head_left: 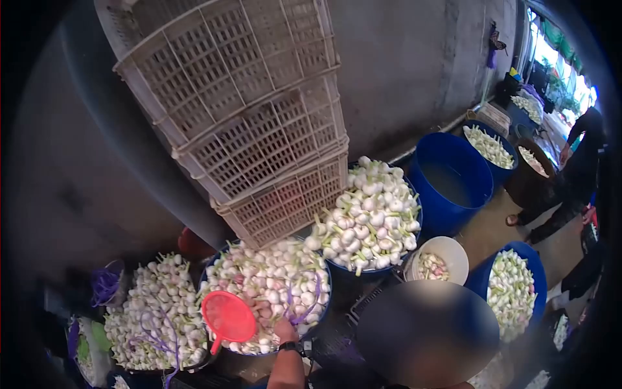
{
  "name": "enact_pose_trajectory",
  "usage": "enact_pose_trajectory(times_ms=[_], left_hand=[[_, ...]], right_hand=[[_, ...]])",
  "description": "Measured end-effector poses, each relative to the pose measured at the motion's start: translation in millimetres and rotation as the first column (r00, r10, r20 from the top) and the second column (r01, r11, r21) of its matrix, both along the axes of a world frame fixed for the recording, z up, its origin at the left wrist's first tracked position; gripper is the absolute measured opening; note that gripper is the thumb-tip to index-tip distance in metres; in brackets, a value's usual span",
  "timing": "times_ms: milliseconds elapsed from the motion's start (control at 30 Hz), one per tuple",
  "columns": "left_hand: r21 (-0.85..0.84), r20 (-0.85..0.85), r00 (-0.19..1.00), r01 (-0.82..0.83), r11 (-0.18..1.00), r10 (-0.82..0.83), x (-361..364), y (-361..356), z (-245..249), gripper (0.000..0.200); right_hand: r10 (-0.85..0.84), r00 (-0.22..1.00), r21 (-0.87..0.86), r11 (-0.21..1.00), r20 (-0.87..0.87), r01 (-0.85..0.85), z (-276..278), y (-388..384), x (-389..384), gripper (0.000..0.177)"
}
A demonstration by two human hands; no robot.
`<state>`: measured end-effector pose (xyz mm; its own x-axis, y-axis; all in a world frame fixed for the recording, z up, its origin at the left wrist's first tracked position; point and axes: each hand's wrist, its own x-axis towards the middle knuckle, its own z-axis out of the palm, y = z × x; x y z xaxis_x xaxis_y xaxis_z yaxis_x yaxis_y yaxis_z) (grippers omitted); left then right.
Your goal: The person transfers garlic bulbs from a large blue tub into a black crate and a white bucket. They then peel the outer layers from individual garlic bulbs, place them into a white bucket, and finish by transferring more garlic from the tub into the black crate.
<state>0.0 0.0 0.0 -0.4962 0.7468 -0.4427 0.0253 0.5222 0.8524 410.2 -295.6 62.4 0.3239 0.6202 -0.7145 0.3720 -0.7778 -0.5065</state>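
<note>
Obs.: from where I stand, one bare arm reaches in over a heap of garlic bulbs (265,266) in a round tub (330,295); I take it for the left hand (285,330), a dark wristband (291,347) at its wrist. The fingers rest at the near edge of the heap, beside a purple strap (301,319); whether they grasp strap or bulb, or merely touch, I cannot tell. The right hand is out of sight, its state unknown. Just left of the visible hand a red strainer (229,316) lies on the bulbs, apparently unheld. Its handle points back toward the person and a little left, the bowl end away; long axis thus runs near to far, leaning slightly. The strap curves from beside the fingers outward and to the right. Bulbs point every which way, no common axis, several pale green stems upright or sideways. Beyond the hand stand stacked crates (259,149); farther right, a second garlic heap (372,217) and a white bucket (459,259). Note on technique (judgement): working low at the near rim, fingertips light, should keep loose bulbs from rolling; best to keep the strap clear of the stems and the wrist clear of the strainer's handle.
</note>
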Motion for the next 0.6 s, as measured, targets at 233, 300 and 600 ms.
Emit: enact_pose_trajectory(times_ms=[233, 300, 600], left_hand=[[0.33, 0.648, 0.75, -0.12, 0.936, -0.132, 51, 2, 304, 0.01], [0.513, 0.5, 0.759, 0.129, 0.849, -0.417, 84, -13, 387, 0.018], [0.522, -0.192, -0.218, 0.803, -0.287, -0.957, 198, -71, 548, 0.018]], right_hand=[[0.085, 0.993, 0.118, 0.99, -0.08, -0.076, 50, 76, -32, 0.034], [-0.189, 0.868, -0.037, 0.98, -0.46, 0.194, 140, 119, -61, 0.039], [0.395, 0.9, 0.524, 0.814, -0.184, -0.25, -65, 43, -22, 0.037]])
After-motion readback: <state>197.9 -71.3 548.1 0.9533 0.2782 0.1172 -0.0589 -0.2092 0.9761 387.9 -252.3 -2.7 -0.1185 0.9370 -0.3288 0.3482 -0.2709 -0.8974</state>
